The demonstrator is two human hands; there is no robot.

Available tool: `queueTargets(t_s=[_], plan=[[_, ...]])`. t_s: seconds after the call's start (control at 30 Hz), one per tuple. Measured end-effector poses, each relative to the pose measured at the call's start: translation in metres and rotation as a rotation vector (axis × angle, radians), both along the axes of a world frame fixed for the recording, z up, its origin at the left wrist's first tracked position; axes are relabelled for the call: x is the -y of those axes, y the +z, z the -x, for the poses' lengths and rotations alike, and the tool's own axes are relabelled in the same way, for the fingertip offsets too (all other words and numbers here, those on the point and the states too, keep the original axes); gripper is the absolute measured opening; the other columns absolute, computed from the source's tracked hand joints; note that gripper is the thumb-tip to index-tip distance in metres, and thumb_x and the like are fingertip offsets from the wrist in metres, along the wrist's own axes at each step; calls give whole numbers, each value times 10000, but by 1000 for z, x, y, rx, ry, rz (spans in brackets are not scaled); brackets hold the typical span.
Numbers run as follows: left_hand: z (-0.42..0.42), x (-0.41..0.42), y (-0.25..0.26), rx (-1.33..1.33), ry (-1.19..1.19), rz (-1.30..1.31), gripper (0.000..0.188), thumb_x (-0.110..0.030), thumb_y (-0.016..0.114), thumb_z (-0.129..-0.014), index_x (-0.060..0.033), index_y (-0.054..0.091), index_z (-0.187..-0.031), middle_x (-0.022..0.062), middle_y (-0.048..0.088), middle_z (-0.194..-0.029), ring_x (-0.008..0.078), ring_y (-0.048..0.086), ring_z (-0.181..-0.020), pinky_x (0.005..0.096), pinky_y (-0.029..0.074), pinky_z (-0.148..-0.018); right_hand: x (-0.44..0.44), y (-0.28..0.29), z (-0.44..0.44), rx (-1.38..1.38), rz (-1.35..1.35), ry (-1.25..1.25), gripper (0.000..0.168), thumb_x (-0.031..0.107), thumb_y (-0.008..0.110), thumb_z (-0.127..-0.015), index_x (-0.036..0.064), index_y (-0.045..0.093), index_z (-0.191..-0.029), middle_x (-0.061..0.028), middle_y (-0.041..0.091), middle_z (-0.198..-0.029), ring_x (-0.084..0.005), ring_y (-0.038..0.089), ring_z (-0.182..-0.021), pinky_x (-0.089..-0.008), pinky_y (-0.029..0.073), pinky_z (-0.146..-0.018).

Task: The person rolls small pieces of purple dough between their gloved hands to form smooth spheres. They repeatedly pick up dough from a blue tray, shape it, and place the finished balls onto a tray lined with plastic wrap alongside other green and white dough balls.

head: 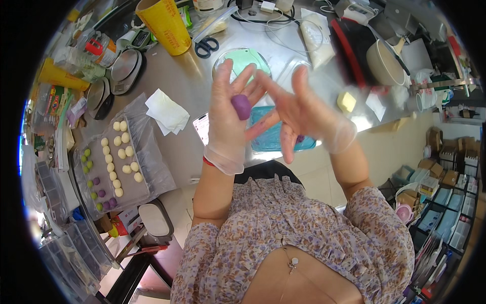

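Observation:
A purple ball of dough [241,107] rests against the palm and finger bases of my left hand [229,110], which is gloved in clear plastic with its fingers spread. Beside it my right hand [300,106], gloved too, has its fingers apart and holds nothing. Below both hands lies a teal tray [265,145], partly hidden, with some purple dough [300,138] in it. A round dish with a pale green scraper [246,59] is behind my fingers. At the left, a plastic-covered board [146,190] bears rows of cream balls [110,167], green balls [90,164] and purple balls [112,202].
White paper sheets [167,110] and a phone [202,127] lie left of my hands. Scissors [206,47], a yellow roll [167,28] and digital scales [127,72] stand farther back. A yellow block [346,102], a bag of white contents [317,38] and a pan [385,62] are at the right.

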State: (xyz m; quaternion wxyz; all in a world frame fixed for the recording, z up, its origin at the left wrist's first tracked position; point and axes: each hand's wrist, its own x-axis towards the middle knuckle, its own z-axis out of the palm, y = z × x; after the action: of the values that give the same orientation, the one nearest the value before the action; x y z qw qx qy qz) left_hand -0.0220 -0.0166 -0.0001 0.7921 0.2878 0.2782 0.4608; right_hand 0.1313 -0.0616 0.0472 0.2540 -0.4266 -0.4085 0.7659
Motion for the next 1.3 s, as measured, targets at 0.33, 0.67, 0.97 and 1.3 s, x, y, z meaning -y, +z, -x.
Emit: queueTargets(t_s=[0.33, 0.67, 0.97, 1.3], plan=[[-4, 3, -12, -137, -116, -143, 826, -335, 573, -932, 36, 69, -1471, 262, 334, -1429, 342, 421, -1293, 393, 393, -1053, -6, -11, -2, 86, -22, -46, 1133, 914, 48, -678, 152, 32, -1516, -246, 626, -1112, -263, 646, -491, -261, 558, -562], [-15, 1, -14, 499, -56, 224, 773, -596, 358, -930, -23, 296, -1445, 188, 268, -1507, 332, 290, -1378, 422, 230, -1142, 7, -37, 26, 481, -1116, -672, 556, 326, 375, -1007, 10, 277, -1455, -222, 364, -1446, -371, 317, -1363, -406, 269, -1100], [-18, 32, 9, 256, -239, -176, 954, -774, 142, -864, -69, 165, -1506, 86, 188, -1555, 215, 182, -1426, 392, 110, -1159, -17, -41, 31, 653, -1239, -762, 762, 538, 133, -980, -36, 140, -1482, -241, 136, -1542, -452, 53, -1425, -505, 1, -1134], [-21, 31, 8, 59, -110, -357, 1006, -836, 99, -791, -154, -5, -1523, 57, 25, -1586, 204, 79, -1446, 358, 73, -1163, 7, -25, 54, 403, -1311, -497, 952, 695, 69, -882, -43, -37, -1474, -245, -17, -1553, -381, -11, -1443, -446, -8, -1146]])
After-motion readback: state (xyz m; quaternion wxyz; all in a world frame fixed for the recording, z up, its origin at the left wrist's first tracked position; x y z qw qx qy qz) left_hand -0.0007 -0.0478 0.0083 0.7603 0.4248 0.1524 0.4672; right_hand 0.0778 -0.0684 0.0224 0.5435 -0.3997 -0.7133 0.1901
